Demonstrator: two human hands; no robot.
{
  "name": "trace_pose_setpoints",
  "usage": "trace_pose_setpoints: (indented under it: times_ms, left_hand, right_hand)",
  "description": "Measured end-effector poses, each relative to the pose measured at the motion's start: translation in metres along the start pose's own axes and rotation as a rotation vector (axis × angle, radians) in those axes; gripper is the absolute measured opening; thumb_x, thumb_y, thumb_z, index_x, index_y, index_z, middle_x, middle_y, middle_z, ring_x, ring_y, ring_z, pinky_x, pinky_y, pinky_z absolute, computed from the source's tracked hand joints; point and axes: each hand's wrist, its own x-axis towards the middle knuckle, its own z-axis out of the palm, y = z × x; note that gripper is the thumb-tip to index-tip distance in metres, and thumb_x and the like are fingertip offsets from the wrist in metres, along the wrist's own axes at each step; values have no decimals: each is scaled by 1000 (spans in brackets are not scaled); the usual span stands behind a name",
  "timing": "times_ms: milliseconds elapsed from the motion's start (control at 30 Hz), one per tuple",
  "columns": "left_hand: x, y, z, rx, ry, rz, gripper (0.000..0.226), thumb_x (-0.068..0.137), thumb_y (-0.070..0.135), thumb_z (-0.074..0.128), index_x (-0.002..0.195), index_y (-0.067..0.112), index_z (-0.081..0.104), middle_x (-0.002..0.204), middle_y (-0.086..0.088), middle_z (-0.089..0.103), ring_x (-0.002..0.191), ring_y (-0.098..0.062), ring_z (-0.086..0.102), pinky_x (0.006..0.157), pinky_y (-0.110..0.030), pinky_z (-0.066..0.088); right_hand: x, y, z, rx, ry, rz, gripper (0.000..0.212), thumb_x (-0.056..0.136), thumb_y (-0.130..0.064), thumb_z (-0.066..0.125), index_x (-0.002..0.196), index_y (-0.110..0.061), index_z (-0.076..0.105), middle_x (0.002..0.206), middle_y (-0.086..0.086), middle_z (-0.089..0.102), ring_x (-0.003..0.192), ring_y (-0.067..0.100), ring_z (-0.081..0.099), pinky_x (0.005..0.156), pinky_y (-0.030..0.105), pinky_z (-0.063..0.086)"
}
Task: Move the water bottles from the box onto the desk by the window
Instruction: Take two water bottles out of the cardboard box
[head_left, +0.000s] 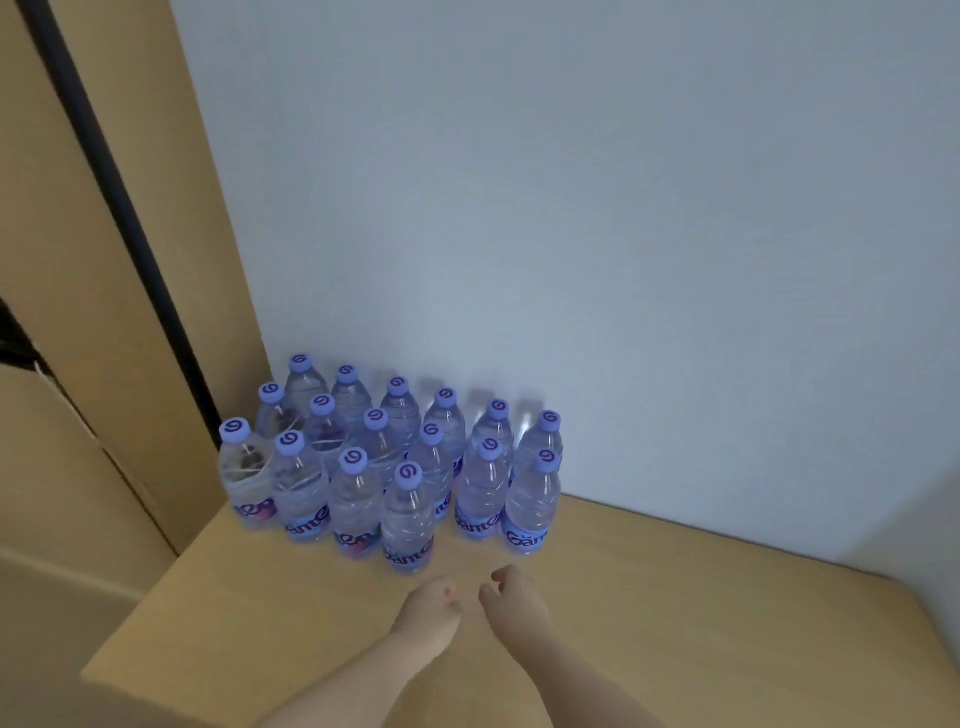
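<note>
Pale blue-grey wall (571, 208) behind, tan wooden panel w/ a black strip (104, 208) at left, and a light wood desk (675, 597) under me. The clear plastic water bottles w/ lilac screw caps and blue labels (395, 457) stand upright in a tight cluster in the desk's back-left corner, against the wall, rows touching or nearly so. Box not in view, so I can't tell how many are left in it.

My left hand (431, 605) and right hand (511, 597) hover low over the desk, just in front of the nearest bottle (408, 519), apart from it. Both carry nothing; fingers loosely curled, nothing pinched.

Looks like a set-down is done & the step now is going for more. To do it well, imo: draw both hands straight back toward me, not sideways, so I don't clip the front row; one knock could domino the pack. Next bottles pref. go in the free desk to the right of the cluster, bases flat, caps up.
</note>
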Motion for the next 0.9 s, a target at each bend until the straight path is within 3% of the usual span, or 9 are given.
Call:
trace_pose_setpoints:
  times_ms: [67,167,367,600,700,800,900]
  left_hand:
    - [-14,-11,-7,44,5,10,18,88,8,41,75,19,46,80,1,53,77,-19,50,69,-27,39]
    - [-38,-35,-22,155,13,-30,13,90,15,44,101,15,53,115,-4,62,111,-21,58,93,-30,47]
    - [-87,-90,-63,353,97,-182,36,96,21,43,129,8,47,126,-12,57,118,-29,54,93,-35,46]
    - [-163,-190,-135,319,158,-389,28,90,20,42,110,14,59,116,-7,64,109,-26,60,84,-33,47]
    - [-204,-249,-177,295,197,-469,23,86,22,47,99,14,63,109,-7,68,104,-26,63,78,-32,47]
    - [-247,-309,-222,239,247,-552,30,90,24,48,108,6,64,111,-12,67,106,-27,64,85,-36,50]
    - [-294,-362,-265,209,322,-667,20,92,28,48,100,15,62,114,-10,64,109,-26,61,90,-34,47]
  right_hand:
    - [-11,-4,5,-66,-47,-55,42,96,-28,47,134,-10,48,135,8,50,117,22,56,91,26,43]
    - [-29,-15,22,-130,-125,-117,43,93,-31,50,131,-9,51,132,9,51,113,25,57,95,35,48]
    - [-60,-61,70,-354,-276,-339,45,94,-36,50,132,-12,52,132,7,53,119,24,53,95,30,43]
    - [-109,-140,156,-597,-433,-576,45,94,-36,50,131,-9,50,129,9,54,119,27,52,96,33,45]
    - [-133,-185,205,-705,-480,-672,39,95,-37,51,124,-11,51,119,7,56,109,23,55,90,32,47]
    - [-160,-233,259,-781,-521,-757,30,91,-40,52,102,-12,51,94,3,55,92,21,56,79,32,47]
    - [-187,-281,314,-790,-579,-821,41,88,-47,52,112,-13,53,106,7,61,99,26,62,84,40,53]
